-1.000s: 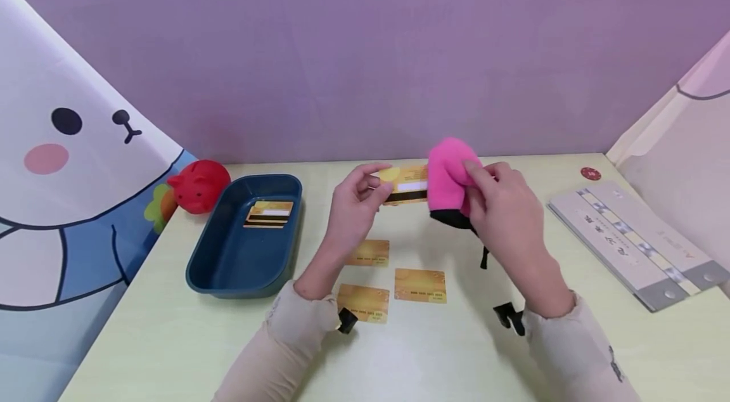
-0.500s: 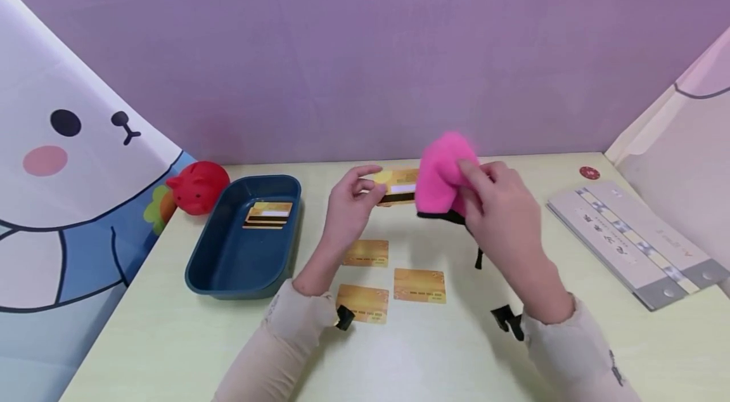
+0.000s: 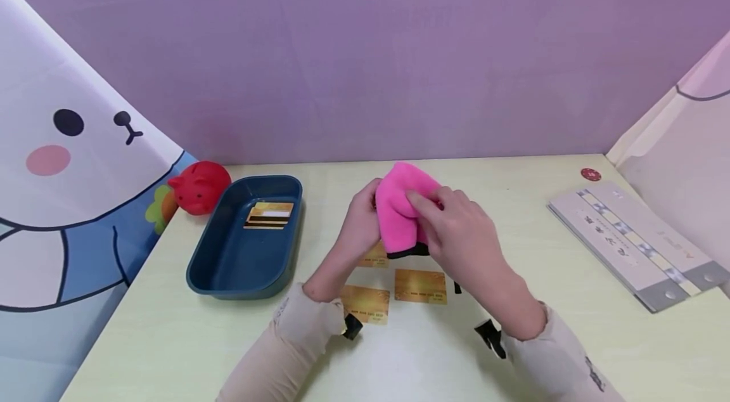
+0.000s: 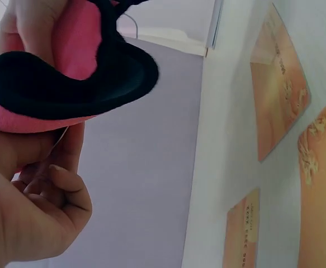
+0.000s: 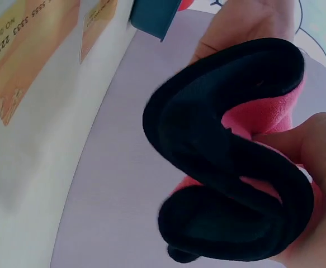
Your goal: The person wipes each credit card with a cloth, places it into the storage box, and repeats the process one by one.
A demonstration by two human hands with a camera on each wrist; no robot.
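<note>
A pink fleece cloth (image 3: 399, 212) with a black edge and dark lining is held above the table, bent into folds. My right hand (image 3: 459, 234) pinches it by a fold from the right. Behind its left side is my left hand (image 3: 360, 224), fingers mostly hidden in the head view. The left wrist view shows that hand's curled fingers (image 4: 62, 195) right under the cloth, a thin pale card edge (image 4: 60, 139) showing between them; the rest of that card is covered. Below lie several golden bank cards, including one nearest the middle (image 3: 421, 286) and one at front left (image 3: 366, 305).
To the left stands a dark blue tray (image 3: 228, 272) with striped-back cards (image 3: 269, 215) in it. A red piggy bank (image 3: 201, 188) sits behind its left rim. On the right are a grey binder-like folder (image 3: 633, 243) and a red chip (image 3: 590, 174).
My right hand has brought the pink cloth left and down, over the card in my left hand. The card showed between the hands before and is now covered. The left hand has turned slightly.
</note>
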